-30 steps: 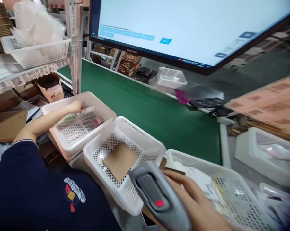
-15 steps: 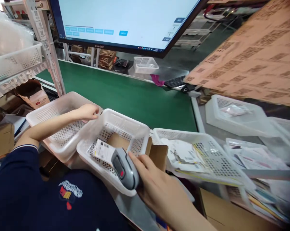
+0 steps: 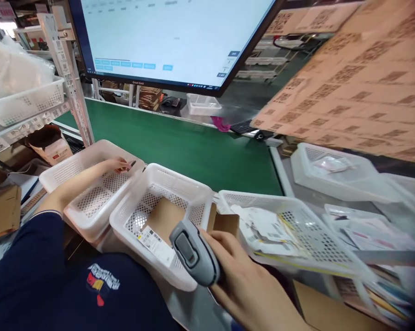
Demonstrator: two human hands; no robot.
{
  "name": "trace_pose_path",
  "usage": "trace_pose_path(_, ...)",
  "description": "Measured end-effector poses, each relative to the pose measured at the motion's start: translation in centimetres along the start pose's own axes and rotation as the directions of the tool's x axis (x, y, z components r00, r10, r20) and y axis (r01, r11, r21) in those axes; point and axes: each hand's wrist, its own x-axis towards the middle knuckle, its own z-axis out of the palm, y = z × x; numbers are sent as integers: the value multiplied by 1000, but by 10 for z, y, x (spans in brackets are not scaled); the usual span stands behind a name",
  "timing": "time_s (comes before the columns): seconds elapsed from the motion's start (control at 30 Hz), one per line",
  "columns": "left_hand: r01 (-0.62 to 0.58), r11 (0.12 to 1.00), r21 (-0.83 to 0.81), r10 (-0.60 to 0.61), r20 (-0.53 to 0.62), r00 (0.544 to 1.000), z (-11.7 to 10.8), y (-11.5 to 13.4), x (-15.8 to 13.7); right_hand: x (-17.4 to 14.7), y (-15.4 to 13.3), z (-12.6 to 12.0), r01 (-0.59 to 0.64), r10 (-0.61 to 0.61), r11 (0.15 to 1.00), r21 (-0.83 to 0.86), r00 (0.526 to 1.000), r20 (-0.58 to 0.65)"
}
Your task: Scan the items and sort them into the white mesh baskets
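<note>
In my right hand point(image 3: 241, 271) is a grey handheld barcode scanner point(image 3: 193, 253), held over the near side of the middle white basket point(image 3: 121, 218). Inside that basket lie a flat brown cardboard piece point(image 3: 166, 214) and a white printed label point(image 3: 155, 243), the label partly behind the scanner. My left hand point(image 3: 117, 164) reaches into the left white basket point(image 3: 76, 209), by its right wall. Its fingers are closed around a small dark thing point(image 3: 133, 163) too small to name.
A green conveyor belt point(image 3: 179, 147) runs behind the baskets, below a large monitor point(image 3: 159, 41). To the right, a white basket point(image 3: 317, 230) holds white packages point(image 3: 265, 225). A board covered with printed codes point(image 3: 359, 87) leans in at the upper right.
My left hand has gone lower into the left basket, and the small dark thing now shows at its fingertips. The scanner has shifted right; the label lies lower and the brown cardboard shows more.
</note>
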Motion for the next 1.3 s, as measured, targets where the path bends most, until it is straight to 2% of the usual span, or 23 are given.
trace_pose_path(0.07, -65, 966, -250, 81, 53, 995, -8, 16, -9, 9, -3, -8, 13, -13, 999, 43, 1000, -20)
trace_pose_path(0.17, -124, 858, -499, 196, 94, 976, -2, 39, -28, 27, -8, -15, 40, -34, 995, 91, 997, -65)
trace_pose_path(0.33, -53, 741, -670, 265, 218, 939, 26, 58, -52, 49, -16, -14, 62, -27, 976, 207, 985, -168)
trace_pose_path(0.4, -46, 713, -700, 304, 248, 920, 33, 60, -57, 52, -22, -15, 69, -26, 964, 256, 986, -166)
trace_pose_path(0.5, -100, 687, -720, 388, 247, 888, 38, 62, -63, 55, -31, -23, 50, -6, 960, 274, 987, -159)
trace_pose_path(0.63, -130, 715, -687, 418, 271, 867, 42, 63, -69, 55, -36, -33, 16, 8, 967, 254, 995, -96)
trace_pose_path(0.8, -118, 744, -657, 425, 331, 843, 52, 62, -74, 50, -32, -18, 13, 20, 972, 237, 990, -139)
trace_pose_path(0.9, -101, 741, -664, 416, 336, 845, 59, 59, -73, 44, -29, -7, 33, 9, 975, 220, 983, -185)
trace_pose_path(1.0, -84, 740, -667, 387, 320, 865, 67, 55, -67, 37, -30, -7, 34, 2, 972, 231, 988, -153)
trace_pose_path(1.07, -102, 760, -641, 382, 315, 868, 72, 53, -66, 28, -33, -14, 4, 19, 969, 246, 996, -91)
trace_pose_path(1.13, -159, 826, -541, 388, 342, 856, 72, 53, -71, 17, -33, -24, -36, 49, 960, 277, 998, -41)
trace_pose_path(1.2, -270, 915, -299, 370, 362, 856, 61, 53, -84, 5, -27, -35, -59, 81, 944, 325, 995, -55)
trace_pose_path(1.23, -337, 934, -118, 357, 325, 876, 51, 52, -92, 1, -20, -41, -64, 101, 936, 347, 991, -89)
trace_pose_path(1.27, -369, 926, 87, 341, 232, 911, 37, 50, -98, -4, -8, -46, -77, 133, 932, 354, 982, -137)
trace_pose_path(1.3, -391, 883, 261, 370, 125, 920, 22, 49, -102, -7, 8, -53, -111, 188, 935, 338, 961, -202)
